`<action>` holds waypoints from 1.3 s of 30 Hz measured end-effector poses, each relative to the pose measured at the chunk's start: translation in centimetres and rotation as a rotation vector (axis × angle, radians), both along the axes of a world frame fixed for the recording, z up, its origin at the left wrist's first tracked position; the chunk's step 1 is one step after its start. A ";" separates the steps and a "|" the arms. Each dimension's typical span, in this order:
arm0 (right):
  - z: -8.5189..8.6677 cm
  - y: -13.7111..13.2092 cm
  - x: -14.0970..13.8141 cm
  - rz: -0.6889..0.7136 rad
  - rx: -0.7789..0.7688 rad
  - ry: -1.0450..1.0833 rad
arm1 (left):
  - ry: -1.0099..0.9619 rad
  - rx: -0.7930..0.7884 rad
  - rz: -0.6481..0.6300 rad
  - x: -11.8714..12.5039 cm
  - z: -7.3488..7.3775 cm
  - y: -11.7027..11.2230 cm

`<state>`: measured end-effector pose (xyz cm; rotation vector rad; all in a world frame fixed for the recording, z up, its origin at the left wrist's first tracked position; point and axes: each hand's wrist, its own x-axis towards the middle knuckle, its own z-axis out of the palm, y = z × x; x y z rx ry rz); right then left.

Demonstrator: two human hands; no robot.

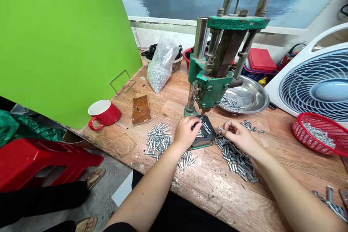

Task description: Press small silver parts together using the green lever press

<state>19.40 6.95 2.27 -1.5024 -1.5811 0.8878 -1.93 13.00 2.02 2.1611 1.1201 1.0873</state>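
Note:
A green hand press [217,65] stands on the wooden table [212,195], with a black base plate [205,137] under it. My left hand [187,132] rests curled on that plate, its fingers closed on small metal parts lying there. To the right, my right hand [237,135] pinches one small metal sleeve between its fingertips. Piles of silver metal sleeves lie on both sides: one pile [158,138] by my left hand, another [237,159] under my right wrist.
A steel bowl [248,96] with parts sits behind the press. A red basket [319,134] and a white fan [315,83] are at right. A red mug [103,113], a wooden block [141,109], a plastic bag of parts [160,65] and a green board [65,40] are at left.

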 end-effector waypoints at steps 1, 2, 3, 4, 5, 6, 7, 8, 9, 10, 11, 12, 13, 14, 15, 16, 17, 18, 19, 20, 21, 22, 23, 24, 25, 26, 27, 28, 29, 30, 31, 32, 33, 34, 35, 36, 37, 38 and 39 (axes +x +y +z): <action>0.2 0.3 -0.6 0.033 -0.008 0.056 | 0.003 0.003 0.001 0.0 0.0 0.0; 0.4 0.6 -1.1 0.063 -0.010 0.075 | 0.006 0.006 0.003 0.0 0.1 0.0; 0.7 0.9 -1.7 0.082 -0.004 0.064 | 0.009 0.009 0.004 -0.1 0.1 0.0; 0.9 1.3 -2.2 0.087 0.010 0.040 | 0.011 0.010 0.005 -0.1 0.1 -0.1; 1.0 1.6 -2.7 0.081 0.030 0.028 | 0.012 0.010 0.005 -0.1 0.2 -0.1; 1.1 1.9 -3.2 0.071 0.056 0.041 | 0.012 0.010 0.005 -0.1 0.2 -0.1; 1.1 2.2 -3.7 0.059 0.085 0.080 | 0.011 0.010 0.006 -0.1 0.2 -0.1; 1.0 2.6 -4.1 0.056 0.107 0.124 | 0.010 0.012 0.008 -0.1 0.3 -0.1; 0.9 2.9 -4.5 0.059 0.123 0.157 | 0.010 0.014 0.008 -0.1 0.3 -0.1; 0.8 3.1 -4.8 0.063 0.134 0.166 | 0.011 0.018 0.006 -0.1 0.3 -0.1; 0.7 3.4 -5.1 0.068 0.140 0.143 | 0.014 0.022 0.004 -0.1 0.2 -0.1; 0.7 3.6 -5.4 0.070 0.145 0.094 | 0.017 0.026 0.003 -0.1 0.2 -0.1; 0.8 3.7 -5.6 0.068 0.155 0.032 | 0.021 0.028 0.004 -0.1 0.2 -0.1; 0.9 3.8 -5.7 0.064 0.170 -0.032 | 0.026 0.030 0.007 -0.1 0.2 -0.1; 1.1 3.8 -5.8 0.060 0.186 -0.094 | 0.031 0.031 0.013 -0.1 0.2 -0.1; 1.4 3.8 -5.8 0.056 0.201 -0.150 | 0.037 0.032 0.017 -0.1 0.1 -0.1; 1.6 3.8 -5.8 0.050 0.215 -0.196 | 0.042 0.032 0.020 -0.1 0.1 -0.1; 1.8 3.8 -5.7 0.046 0.227 -0.233 | 0.046 0.034 0.020 -0.2 0.1 -0.1; 1.9 3.8 -5.7 0.043 0.240 -0.264 | 0.047 0.036 0.021 -0.2 0.1 -0.1; 2.1 3.7 -5.7 0.041 0.255 -0.291 | 0.046 0.038 0.023 -0.2 0.1 -0.1; 2.2 3.7 -5.6 0.039 0.273 -0.317 | 0.044 0.041 0.024 -0.2 0.0 -0.1; 2.2 3.7 -5.6 0.038 0.295 -0.345 | 0.044 0.044 0.026 -0.2 0.0 -0.1; 2.3 3.7 -5.6 0.037 0.318 -0.382 | 0.046 0.048 0.027 -0.2 0.0 -0.1; 2.4 3.6 -5.7 0.039 0.344 -0.428 | 0.050 0.051 0.028 -0.1 0.0 -0.1; 2.5 3.6 -5.7 0.047 0.372 -0.479 | 0.055 0.054 0.028 -0.1 0.0 -0.1; 2.6 3.6 -5.7 0.059 0.398 -0.531 | 0.060 0.056 0.029 -0.1 0.0 -0.1; 2.7 3.6 -5.7 0.072 0.423 -0.580 | 0.062 0.058 0.029 -0.1 0.0 -0.1; 2.8 3.6 -5.6 0.084 0.444 -0.620 | 0.063 0.059 0.030 -0.1 0.0 -0.1; 3.0 3.6 -5.6 0.093 0.459 -0.644 | 0.062 0.059 0.030 -0.1 0.0 -0.1; 3.0 3.6 -5.6 0.100 0.468 -0.654 | 0.062 0.060 0.029 -0.1 0.0 -0.1; 3.1 3.6 -5.6 0.104 0.470 -0.656 | 0.063 0.060 0.030 0.0 0.0 -0.2; 3.2 3.6 -5.6 0.108 0.470 -0.656 | 0.063 0.060 0.032 0.0 0.1 -0.2; 3.2 3.6 -5.6 0.111 0.470 -0.659 | 0.063 0.060 0.034 0.0 0.1 -0.2; 3.2 3.6 -5.6 0.111 0.471 -0.669 | 0.063 0.060 0.036 0.0 0.1 -0.2; 3.2 3.6 -5.6 0.108 0.475 -0.684 | 0.061 0.059 0.038 -0.1 0.1 -0.2; 3.1 3.6 -5.7 0.103 0.481 -0.699 | 0.059 0.059 0.038 -0.1 0.1 -0.2; 3.1 3.6 -5.7 0.097 0.487 -0.707 | 0.056 0.060 0.036 -0.1 0.1 -0.2; 3.1 3.6 -5.8 0.093 0.492 -0.706 | 0.052 0.061 0.034 -0.1 0.1 -0.2; 3.1 3.6 -5.8 0.092 0.495 -0.698 | 0.048 0.063 0.032 -0.1 0.1 -0.2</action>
